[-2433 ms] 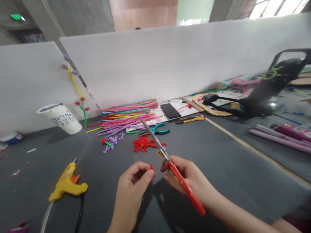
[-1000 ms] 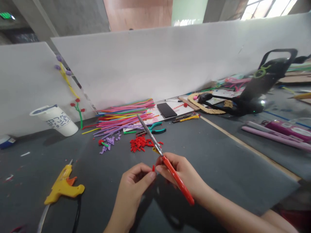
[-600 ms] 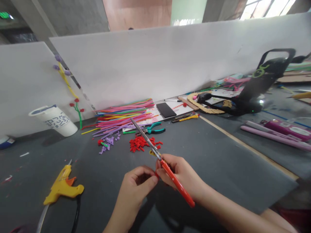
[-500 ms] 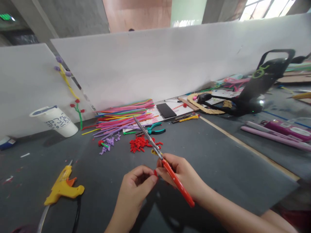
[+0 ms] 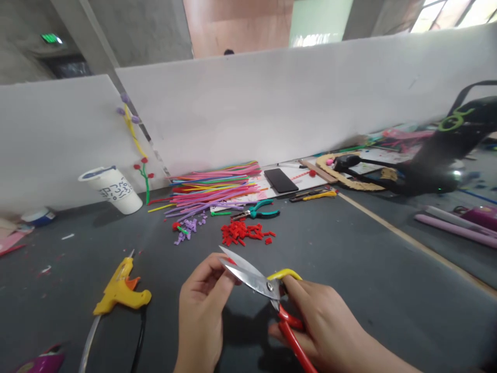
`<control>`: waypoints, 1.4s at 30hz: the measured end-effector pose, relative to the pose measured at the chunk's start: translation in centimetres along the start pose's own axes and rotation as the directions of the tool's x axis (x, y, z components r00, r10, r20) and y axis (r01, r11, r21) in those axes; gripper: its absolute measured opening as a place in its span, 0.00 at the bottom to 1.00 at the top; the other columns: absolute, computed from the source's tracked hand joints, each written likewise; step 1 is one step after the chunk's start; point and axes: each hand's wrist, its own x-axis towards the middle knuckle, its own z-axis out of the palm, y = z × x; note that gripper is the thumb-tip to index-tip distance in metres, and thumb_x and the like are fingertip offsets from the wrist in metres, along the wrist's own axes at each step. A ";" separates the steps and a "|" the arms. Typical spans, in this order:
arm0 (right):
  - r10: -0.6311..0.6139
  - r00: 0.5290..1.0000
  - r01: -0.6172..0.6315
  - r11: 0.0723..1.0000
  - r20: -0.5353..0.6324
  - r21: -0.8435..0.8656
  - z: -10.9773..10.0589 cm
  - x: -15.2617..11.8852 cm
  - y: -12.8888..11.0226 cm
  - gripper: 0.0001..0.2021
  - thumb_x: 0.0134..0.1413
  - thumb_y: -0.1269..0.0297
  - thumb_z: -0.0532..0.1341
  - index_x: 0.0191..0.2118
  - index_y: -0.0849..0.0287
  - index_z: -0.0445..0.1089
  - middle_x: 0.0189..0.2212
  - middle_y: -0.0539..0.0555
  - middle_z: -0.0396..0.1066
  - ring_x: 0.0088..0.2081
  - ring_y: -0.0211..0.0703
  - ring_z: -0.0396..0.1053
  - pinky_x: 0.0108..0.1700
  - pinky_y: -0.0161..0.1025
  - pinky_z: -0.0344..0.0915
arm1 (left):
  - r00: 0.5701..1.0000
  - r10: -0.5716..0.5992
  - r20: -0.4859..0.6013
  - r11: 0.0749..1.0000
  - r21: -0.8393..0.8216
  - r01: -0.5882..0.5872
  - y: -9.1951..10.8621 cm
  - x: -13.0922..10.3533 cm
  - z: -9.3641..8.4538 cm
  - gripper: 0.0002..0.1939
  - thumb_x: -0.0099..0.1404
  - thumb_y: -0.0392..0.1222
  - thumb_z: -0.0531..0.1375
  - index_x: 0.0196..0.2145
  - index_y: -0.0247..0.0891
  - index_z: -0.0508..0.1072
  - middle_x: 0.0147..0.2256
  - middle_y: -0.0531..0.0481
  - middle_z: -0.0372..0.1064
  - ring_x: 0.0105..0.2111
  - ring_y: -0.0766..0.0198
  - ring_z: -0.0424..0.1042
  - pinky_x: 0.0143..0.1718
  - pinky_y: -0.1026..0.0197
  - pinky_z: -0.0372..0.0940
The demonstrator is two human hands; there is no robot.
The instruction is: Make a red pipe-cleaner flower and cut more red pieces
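Between the thumb and fingertips of my left hand is a small red piece, fuzzy like cut pipe cleaner. My right hand is wrapped round the red handles of a pair of scissors. Their blades are parted and their tips lie at the red piece, right by my left fingertips. A yellow curved part shows near the scissors' pivot. Just beyond the hands lies a pile of short red pieces, with some purple pieces to its left.
A yellow glue gun lies at left, its cord running to the front edge. Behind are pipe cleaners, teal-handled pliers, a phone, utility knives and a white cup. A black stand is at right.
My right hand has turned the scissors and parted their blades, bringing the tips to the red piece in my left hand. The camera view has shifted left.
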 end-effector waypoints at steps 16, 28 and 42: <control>-0.072 0.997 0.071 0.996 -0.021 -0.047 -0.1 -0.1 0.3 0.18 0.54 0.46 0.53 0.29 0.57 0.59 0.22 0.51 0.68 0.21 0.40 0.64 0.24 0.34 0.53 | 0.997 0.066 -0.032 0.998 0.003 -0.066 0.9 -0.1 1.0 0.04 0.49 0.32 0.61 0.21 0.37 0.74 0.21 0.55 0.68 0.24 0.69 0.65 0.26 0.71 0.62; -0.105 0.993 0.100 0.991 -0.058 -0.083 -0.1 -0.3 0.3 0.15 0.54 0.49 0.54 0.28 0.57 0.58 0.20 0.50 0.66 0.20 0.39 0.64 0.22 0.34 0.52 | 0.994 0.104 -0.017 0.994 0.041 -0.103 0.5 0.1 0.7 0.04 0.51 0.32 0.61 0.22 0.37 0.75 0.21 0.56 0.68 0.23 0.70 0.66 0.26 0.72 0.62; -0.109 0.992 0.101 0.989 -0.065 -0.112 0.0 -0.4 0.3 0.16 0.54 0.49 0.54 0.29 0.58 0.60 0.20 0.50 0.67 0.20 0.39 0.64 0.22 0.34 0.51 | 0.996 0.085 -0.041 0.995 0.055 -0.082 0.4 0.2 0.6 0.02 0.51 0.35 0.62 0.22 0.37 0.76 0.19 0.55 0.68 0.22 0.70 0.66 0.26 0.71 0.63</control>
